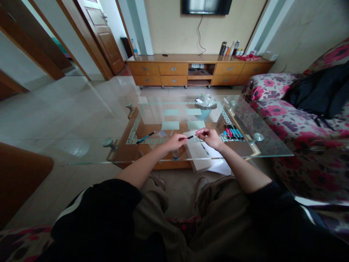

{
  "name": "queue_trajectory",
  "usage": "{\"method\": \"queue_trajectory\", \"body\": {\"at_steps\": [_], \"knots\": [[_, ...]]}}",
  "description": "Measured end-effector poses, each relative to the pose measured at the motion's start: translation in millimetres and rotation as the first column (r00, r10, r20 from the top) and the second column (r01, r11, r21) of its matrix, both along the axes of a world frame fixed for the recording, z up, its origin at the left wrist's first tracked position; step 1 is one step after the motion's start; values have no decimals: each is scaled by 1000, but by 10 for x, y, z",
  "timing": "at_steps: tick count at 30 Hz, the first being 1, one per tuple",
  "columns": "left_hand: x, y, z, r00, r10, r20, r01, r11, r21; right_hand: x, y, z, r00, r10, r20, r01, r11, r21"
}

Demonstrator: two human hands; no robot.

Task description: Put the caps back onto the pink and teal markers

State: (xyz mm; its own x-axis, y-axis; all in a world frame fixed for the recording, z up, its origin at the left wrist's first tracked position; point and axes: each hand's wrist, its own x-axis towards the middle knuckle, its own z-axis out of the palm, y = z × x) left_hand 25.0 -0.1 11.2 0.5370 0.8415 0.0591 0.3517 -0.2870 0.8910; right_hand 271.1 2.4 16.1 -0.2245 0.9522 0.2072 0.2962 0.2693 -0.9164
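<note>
Above the near part of the glass table (pixel 152 153), both hands face each other at close range. My left hand (pixel 176 141) pinches a short black pen part (pixel 190 137), which points toward the right hand. The fingers of my right hand (pixel 209 138) are closed in a pinch just beyond its tip; what they hold is too small to make out. Several pens (pixel 233 132) with pink, blue and black barrels lie side by side to the right. A blue and black pen (pixel 146 137) lies alone at the left.
A lidded-looking white box (pixel 200 160) and paper sheets (pixel 221 167) show under the glass. Behind stands a waste basket (pixel 204 112) with a plastic bag. A floral sofa (pixel 275 109) borders the right, and a wooden cabinet (pixel 174 69) runs along the far wall.
</note>
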Motion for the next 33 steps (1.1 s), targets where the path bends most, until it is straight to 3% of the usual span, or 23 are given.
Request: {"method": "queue_trajectory", "body": {"at_steps": [18, 27, 33], "knots": [[-30, 17, -65, 996, -59, -71, 60, 998, 6, -38, -70, 70, 995, 98, 24, -94, 988, -121], [-23, -34, 41, 996, -71, -52, 69, 996, -50, -36, -68, 84, 990, 100, 94, -99, 995, -14], [-7, -55, 97, 996, -76, -48, 71, 994, -85, -36, -52, 85, 993, 91, 72, -89, 996, -26]]}}
